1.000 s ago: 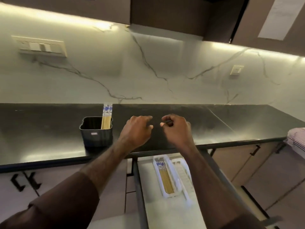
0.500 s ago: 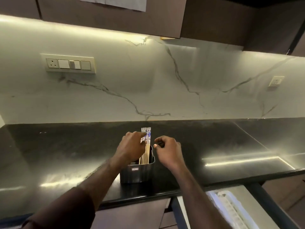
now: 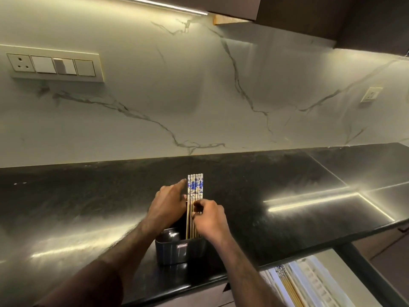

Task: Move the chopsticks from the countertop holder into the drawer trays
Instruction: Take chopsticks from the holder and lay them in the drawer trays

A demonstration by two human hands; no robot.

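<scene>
Several wooden chopsticks [image 3: 195, 187] with blue-and-white patterned tops stand upright in a dark square holder [image 3: 180, 251] near the front edge of the black countertop [image 3: 88, 207]. My left hand [image 3: 168, 206] rests against the left side of the bundle, its index finger stretched up along it. My right hand [image 3: 209, 218] pinches the shafts from the right, just below the patterned part. At the lower right, an open drawer [image 3: 340, 258] holds white trays [image 3: 309, 282]; the left tray contains several chopsticks [image 3: 287, 284].
A marble backsplash rises behind the counter, with a switch panel [image 3: 53, 65] at the upper left and a socket [image 3: 371, 94] at the right. Dark cabinets hang overhead. The drawer's dark side rail [image 3: 371, 275] juts out at the lower right.
My view has swung left and closer to the holder. Both hands have travelled from above the drawer to the chopsticks in the holder, and the right hand now pinches them.
</scene>
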